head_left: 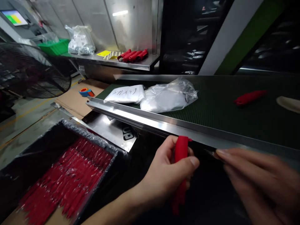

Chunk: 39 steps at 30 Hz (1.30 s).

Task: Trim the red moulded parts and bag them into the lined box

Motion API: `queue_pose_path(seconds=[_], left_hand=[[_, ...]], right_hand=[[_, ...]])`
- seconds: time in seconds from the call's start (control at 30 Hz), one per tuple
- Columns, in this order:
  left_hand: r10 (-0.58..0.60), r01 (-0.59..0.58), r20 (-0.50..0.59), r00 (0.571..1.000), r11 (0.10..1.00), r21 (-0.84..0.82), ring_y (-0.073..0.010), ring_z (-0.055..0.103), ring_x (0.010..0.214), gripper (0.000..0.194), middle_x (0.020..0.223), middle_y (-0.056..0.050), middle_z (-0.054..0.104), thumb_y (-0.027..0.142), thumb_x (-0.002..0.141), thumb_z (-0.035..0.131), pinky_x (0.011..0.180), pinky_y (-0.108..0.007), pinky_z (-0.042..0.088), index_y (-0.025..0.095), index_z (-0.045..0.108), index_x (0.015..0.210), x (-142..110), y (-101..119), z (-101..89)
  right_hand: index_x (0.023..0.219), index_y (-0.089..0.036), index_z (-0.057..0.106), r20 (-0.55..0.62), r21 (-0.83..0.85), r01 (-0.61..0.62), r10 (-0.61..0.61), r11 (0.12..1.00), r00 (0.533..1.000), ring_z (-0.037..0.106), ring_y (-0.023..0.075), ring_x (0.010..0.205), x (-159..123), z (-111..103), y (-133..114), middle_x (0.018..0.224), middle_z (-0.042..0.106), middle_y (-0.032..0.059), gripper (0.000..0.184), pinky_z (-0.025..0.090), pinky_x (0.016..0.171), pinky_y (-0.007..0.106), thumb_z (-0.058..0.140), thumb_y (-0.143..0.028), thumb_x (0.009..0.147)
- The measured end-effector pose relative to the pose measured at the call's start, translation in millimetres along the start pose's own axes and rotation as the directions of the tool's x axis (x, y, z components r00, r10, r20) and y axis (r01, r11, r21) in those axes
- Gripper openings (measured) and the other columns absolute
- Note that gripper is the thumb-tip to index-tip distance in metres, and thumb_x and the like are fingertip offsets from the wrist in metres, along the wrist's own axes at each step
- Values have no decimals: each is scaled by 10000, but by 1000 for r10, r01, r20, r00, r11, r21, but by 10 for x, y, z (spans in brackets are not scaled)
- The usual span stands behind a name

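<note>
My left hand [169, 170] is closed around a red plastic handle-shaped part [181, 149], held upright just below the steel rail of the conveyor. My right hand [255, 176] comes in from the right, blurred, fingers stretched toward the red part with a small dark thin piece [209, 152] at its fingertips. A black bin [44, 137] lined with clear film holds several more red parts [67, 175] at the lower left.
The green conveyor belt [217, 103] carries two plastic bags [164, 97], a lone red part [249, 97] and a pale piece [289, 103]. Behind are a steel shelf [145, 64] with red parts [133, 55], a fan [30, 70], tape rolls [86, 92] and a green crate [55, 47].
</note>
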<state>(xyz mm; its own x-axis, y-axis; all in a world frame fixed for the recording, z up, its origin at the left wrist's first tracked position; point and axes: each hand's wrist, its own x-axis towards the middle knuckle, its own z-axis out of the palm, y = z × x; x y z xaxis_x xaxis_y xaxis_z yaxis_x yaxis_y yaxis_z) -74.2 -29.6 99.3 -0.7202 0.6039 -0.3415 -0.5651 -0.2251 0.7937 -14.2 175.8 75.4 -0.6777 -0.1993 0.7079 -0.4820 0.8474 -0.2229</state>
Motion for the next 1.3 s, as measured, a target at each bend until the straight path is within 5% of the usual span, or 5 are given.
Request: queue_pose_path(seconds=[0.53, 0.77, 0.9, 1.1, 1.3], left_hand=[[-1, 0, 24, 1000, 1000, 12, -39, 427, 468, 281, 645, 65, 487, 365, 824, 693, 442, -158, 368, 205, 485, 924, -124, -43, 81], [-15, 15, 45, 999, 1000, 21, -43, 424, 462, 280, 624, 67, 488, 360, 822, 691, 440, -159, 373, 207, 480, 921, -116, -43, 77], [-27, 26, 40, 999, 1000, 11, -28, 412, 443, 262, 626, 68, 475, 339, 819, 682, 423, -134, 358, 201, 473, 898, -135, -49, 87], [-17, 52, 157, 987, 975, -218, -26, 448, 437, 311, 767, 24, 562, 329, 747, 732, 369, -130, 401, 197, 481, 877, -106, -92, 103], [-98, 164, 235, 967, 946, -279, -46, 404, 397, 236, 577, 45, 484, 356, 789, 655, 348, -130, 383, 187, 513, 872, -114, -103, 102]], right_hand=[[1356, -225, 581, 55, -27, 127, -126, 992, 991, 623, 215, 996, 109, -25, -76, 1213, 629, 63, 481, 503, 788, 357, 595, -144, 882], [1355, -238, 579, 51, -47, 81, -79, 996, 996, 633, 221, 955, 102, -51, -162, 1186, 647, 61, 465, 503, 776, 383, 600, -161, 897], [1337, -273, 589, 71, -44, -78, 81, 996, 994, 625, 210, 971, 98, -47, -170, 1172, 650, 41, 463, 484, 810, 390, 592, -105, 905], [1331, -262, 593, -10, 49, -61, 62, 997, 998, 632, 174, 988, 44, -17, -90, 1183, 636, 35, 486, 498, 823, 316, 576, -63, 888], [1294, -221, 616, 11, 112, -37, 36, 993, 999, 608, 167, 1044, 44, 11, -234, 1189, 620, 53, 447, 508, 809, 288, 567, -48, 886]])
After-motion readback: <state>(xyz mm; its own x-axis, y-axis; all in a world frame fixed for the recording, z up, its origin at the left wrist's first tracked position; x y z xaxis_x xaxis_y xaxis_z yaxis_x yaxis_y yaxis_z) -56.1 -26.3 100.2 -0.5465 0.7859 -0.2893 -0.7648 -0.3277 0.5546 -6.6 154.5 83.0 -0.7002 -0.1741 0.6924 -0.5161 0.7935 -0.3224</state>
